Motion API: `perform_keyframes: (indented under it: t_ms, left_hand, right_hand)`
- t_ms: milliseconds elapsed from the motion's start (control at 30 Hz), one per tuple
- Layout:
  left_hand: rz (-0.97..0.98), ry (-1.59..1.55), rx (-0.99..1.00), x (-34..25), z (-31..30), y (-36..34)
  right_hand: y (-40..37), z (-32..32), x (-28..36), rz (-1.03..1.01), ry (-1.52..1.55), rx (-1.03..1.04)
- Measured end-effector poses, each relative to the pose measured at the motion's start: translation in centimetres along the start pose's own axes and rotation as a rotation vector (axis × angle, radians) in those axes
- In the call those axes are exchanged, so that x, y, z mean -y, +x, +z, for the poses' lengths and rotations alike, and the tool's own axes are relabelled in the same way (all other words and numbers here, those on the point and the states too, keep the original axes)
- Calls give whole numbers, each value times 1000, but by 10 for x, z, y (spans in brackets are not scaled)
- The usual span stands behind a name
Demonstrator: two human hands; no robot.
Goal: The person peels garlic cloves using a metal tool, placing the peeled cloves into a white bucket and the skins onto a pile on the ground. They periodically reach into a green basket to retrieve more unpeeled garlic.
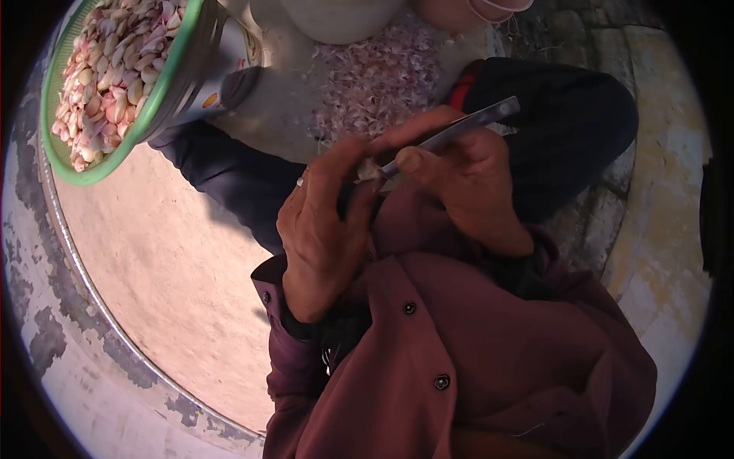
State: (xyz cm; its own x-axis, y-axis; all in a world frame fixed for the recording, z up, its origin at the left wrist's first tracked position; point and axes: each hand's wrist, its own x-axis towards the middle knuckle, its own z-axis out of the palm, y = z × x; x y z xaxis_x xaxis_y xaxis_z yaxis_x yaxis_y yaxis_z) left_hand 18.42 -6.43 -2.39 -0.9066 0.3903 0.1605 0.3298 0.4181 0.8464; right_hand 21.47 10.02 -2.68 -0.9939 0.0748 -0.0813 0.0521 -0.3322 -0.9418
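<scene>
My left hand (325,218) pinches a garlic clove (368,170) between thumb and fingers, in front of my chest. My right hand (478,180) is closed around a slim metal knife (466,126), which slants from upper right to lower left. Its lower end meets the clove at my left fingertips, while the wider end, with a small round hole, sticks out past my right hand. Part of the clove and the knife's working edge are hidden by my fingers.
A green basket (157,96) heaped with garlic cloves (115,73) stands at the upper left. Loose garlic skins (375,80) lie on the ground between my legs. Beyond them are a pale bucket (340,15) and a pinkish container (455,14).
</scene>
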Motion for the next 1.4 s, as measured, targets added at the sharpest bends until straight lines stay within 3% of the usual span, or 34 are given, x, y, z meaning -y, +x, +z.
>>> perform_keyframes:
  t_ms: [233, 367, 467, 533, 567, 633, 767, 833, 933, 1000, 1033, 1133, 1200, 1233, 1300, 1400]
  left_hand:
    - [152, 40, 7, 4, 1, -1]
    - [198, 44, -22, 6, 4, -3]
    - [115, -26, -34, 3, 8, -4]
    - [-226, -488, -23, 3, 13, -3]
    - [-228, -488, -22, 4, 13, -3]
    - [-391, -812, 90, 8, 13, -1]
    - [-576, -911, 109, 13, 2, 1]
    - [-681, -892, 213, 5, -2, 7]
    - [-701, -904, 189, 9, 0, 6]
    - [-721, -943, 191, 21, 2, 2]
    - [-741, -982, 191, 25, 3, 1]
    - [-822, -1253, 117, 26, 4, -1]
    - [-836, -1263, 87, 25, 7, 1]
    - [-844, -1275, 62, 25, 8, 2]
    - [-838, -1265, 69, 30, 12, 1]
    - [-827, -1226, 64, 21, 15, 2]
  right_hand:
    - [-3, -6, 3, 142, -37, -53]
    - [2, -12, -1, 311, 209, -82]
    - [2, -16, -5, 358, 340, -57]
    - [2, -16, -8, 341, 357, -43]
    - [1, -14, -11, 288, 339, -79]
    - [2, -11, -14, 239, 324, -111]
    - [2, -10, -20, 111, 147, -37]
    - [3, -12, -23, 77, 93, 12]
    - [7, -17, -24, 12, 71, 19]
    - [13, -27, -21, 90, 99, -183]
    - [16, -35, -25, 91, 99, -185]
    - [21, -50, -37, -82, -59, -363]
    - [14, -46, -34, -194, -307, -176]
    - [10, -42, -32, -194, -307, -176]
    - [0, -32, -28, -177, -348, 26]
    - [-2, -21, -21, -124, -245, 74]
